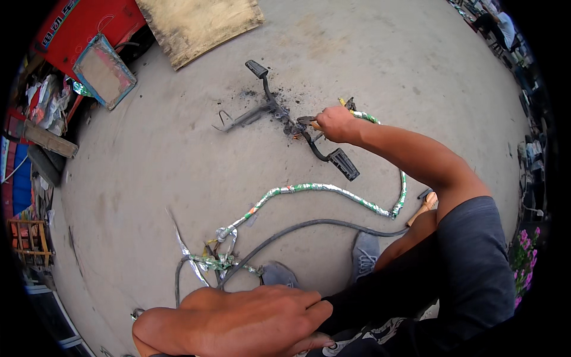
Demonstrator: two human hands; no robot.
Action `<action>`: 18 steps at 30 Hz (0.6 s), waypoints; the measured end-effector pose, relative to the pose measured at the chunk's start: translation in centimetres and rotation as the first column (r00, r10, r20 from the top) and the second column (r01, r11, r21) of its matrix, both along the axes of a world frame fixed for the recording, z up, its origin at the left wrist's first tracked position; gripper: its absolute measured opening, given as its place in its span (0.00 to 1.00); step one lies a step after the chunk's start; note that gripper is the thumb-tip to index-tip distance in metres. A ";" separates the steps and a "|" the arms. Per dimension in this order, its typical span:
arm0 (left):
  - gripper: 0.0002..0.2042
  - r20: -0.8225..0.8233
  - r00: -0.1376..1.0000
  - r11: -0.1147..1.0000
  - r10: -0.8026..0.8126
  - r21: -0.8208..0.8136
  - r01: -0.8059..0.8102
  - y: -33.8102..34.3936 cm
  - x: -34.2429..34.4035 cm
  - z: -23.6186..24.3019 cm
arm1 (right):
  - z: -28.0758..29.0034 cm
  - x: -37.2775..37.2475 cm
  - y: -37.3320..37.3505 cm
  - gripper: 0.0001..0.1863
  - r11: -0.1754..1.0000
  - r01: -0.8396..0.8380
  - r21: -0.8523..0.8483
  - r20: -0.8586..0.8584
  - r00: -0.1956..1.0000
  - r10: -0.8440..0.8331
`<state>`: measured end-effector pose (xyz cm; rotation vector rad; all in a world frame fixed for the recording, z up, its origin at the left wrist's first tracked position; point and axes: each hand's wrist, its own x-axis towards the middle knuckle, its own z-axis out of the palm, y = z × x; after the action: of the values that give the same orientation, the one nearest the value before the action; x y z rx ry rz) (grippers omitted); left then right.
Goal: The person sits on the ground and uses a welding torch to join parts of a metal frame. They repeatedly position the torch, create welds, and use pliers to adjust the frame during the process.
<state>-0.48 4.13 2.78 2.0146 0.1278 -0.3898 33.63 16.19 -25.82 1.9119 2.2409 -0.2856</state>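
Note:
My right hand (336, 124) grips a small dark-tipped tool with a light brown handle (314, 123) against the middle of a black metal foot-peg bracket (262, 112) lying on the concrete amid dark crumbs. The bracket's rubber pedals (344, 163) point to either side. My left hand (291, 315) lies low in front of me, fingers bent together; whatever may be under them is hidden. A foil-wrapped hose (309, 187) and a grey hose (315, 224) loop between the bracket and my shoes (364, 257).
Plywood (196, 24), a framed board (104, 71) leaning near a red vehicle (71, 30), and piled junk (44, 137) stand at the left and back. A seated person (499, 27) is at the far right, above clutter and pink flowers (524, 262).

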 end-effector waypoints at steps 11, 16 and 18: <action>0.13 0.005 1.000 1.000 0.018 0.010 -0.018 0.1 0.2 -0.2 | 0.8 1.0 -2.0 0.14 0.997 0.063 0.038 -0.072 0.996 -0.060; 0.13 0.021 1.000 1.000 0.021 -0.018 -0.020 0.0 0.1 -0.6 | 1.5 0.2 -2.1 0.13 1.000 0.029 0.006 -0.099 0.995 -0.028; 0.14 0.046 0.998 0.999 0.047 -0.021 -0.046 -0.1 0.2 -0.8 | 1.4 0.6 -1.6 0.14 0.996 -0.038 -0.081 -0.007 0.999 0.038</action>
<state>-0.27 4.03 1.97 1.9956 0.1406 -0.3133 34.26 14.63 -24.45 1.8278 2.2304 -0.3714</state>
